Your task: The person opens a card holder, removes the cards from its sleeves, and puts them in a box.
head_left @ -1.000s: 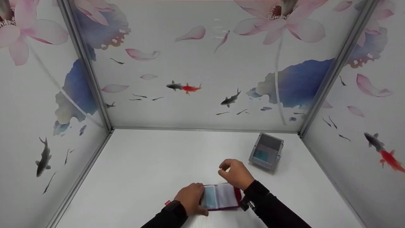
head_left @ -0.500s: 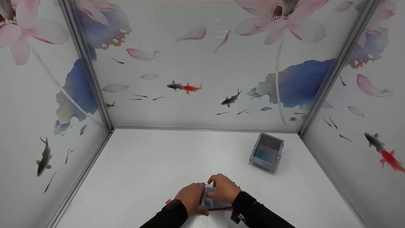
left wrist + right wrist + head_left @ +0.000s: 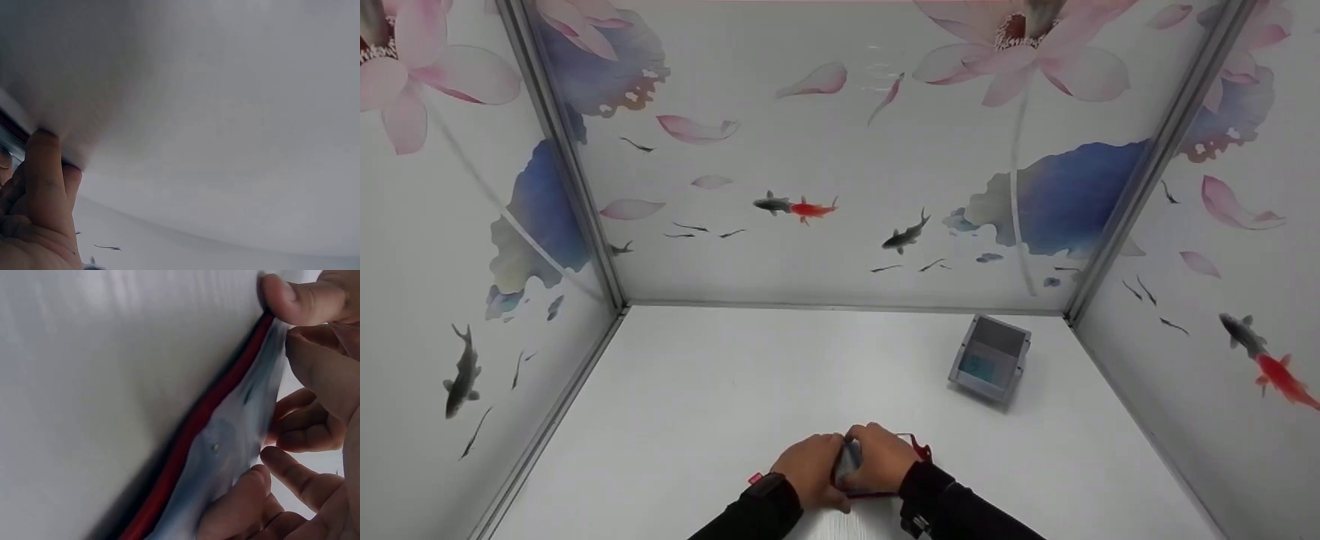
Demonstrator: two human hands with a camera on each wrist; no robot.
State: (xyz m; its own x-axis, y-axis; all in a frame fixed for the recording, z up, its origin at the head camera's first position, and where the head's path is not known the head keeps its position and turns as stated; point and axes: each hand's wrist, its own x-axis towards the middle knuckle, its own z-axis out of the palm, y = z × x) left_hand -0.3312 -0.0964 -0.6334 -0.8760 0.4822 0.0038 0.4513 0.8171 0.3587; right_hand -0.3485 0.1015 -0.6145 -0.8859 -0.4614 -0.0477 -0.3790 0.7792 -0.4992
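Note:
A small card holder [image 3: 921, 451] with a red cover and clear plastic sleeves lies open near the table's front, largely hidden by both hands. My left hand [image 3: 810, 466] grips its left edge; in the left wrist view the fingers [image 3: 45, 180] reach that edge. Over the pages, my right hand [image 3: 885, 459] has its fingers curled. In the right wrist view, the right thumb [image 3: 236, 503] presses on a plastic sleeve [image 3: 216, 450], with a fingertip close at the sleeve's edge. The red cover [image 3: 185, 439] runs diagonally beneath it.
A grey open bin [image 3: 981, 385] stands at the back right of the white table [image 3: 735, 375], with a teal flat piece [image 3: 979, 367] inside. White panels printed with flowers and fish enclose the left, right and back sides.
My right hand has come down leftward from above the card holder's right page and now works close beside the left hand. The left hand stays in place.

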